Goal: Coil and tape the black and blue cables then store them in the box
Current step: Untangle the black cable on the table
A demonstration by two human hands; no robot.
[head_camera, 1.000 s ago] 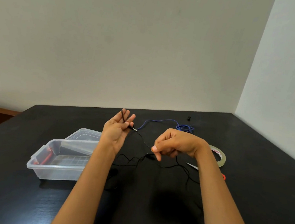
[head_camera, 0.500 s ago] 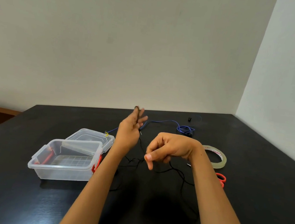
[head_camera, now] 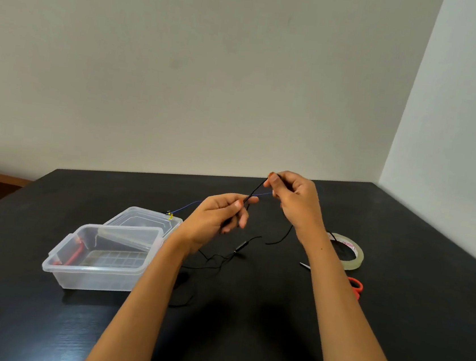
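Through the head camera I saw 2 bare hands raised above a matte black tabletop (head_camera: 391, 331). The left hand (head_camera: 217, 216) pinched a thin black cable (head_camera: 256, 189) between thumb and fingers. The right hand (head_camera: 293, 201), slightly higher and farther off, pinched the same cable at thumb and forefinger, with a short stretch running straight between them. The rest hung loose onto the table.

A thin blue cable (head_camera: 186, 205) lay uncoiled behind, near the lid (head_camera: 143, 220) of the open clear plastic box (head_camera: 100, 282) at left.

I judged that the slack tail could snag on the orange-handled scissors (head_camera: 355, 284) or the clear tape roll (head_camera: 354, 254) at right, or tangle with the blue cable. The thin strand could also slip from either pinch.

Plain pale walls met in a corner behind the table.
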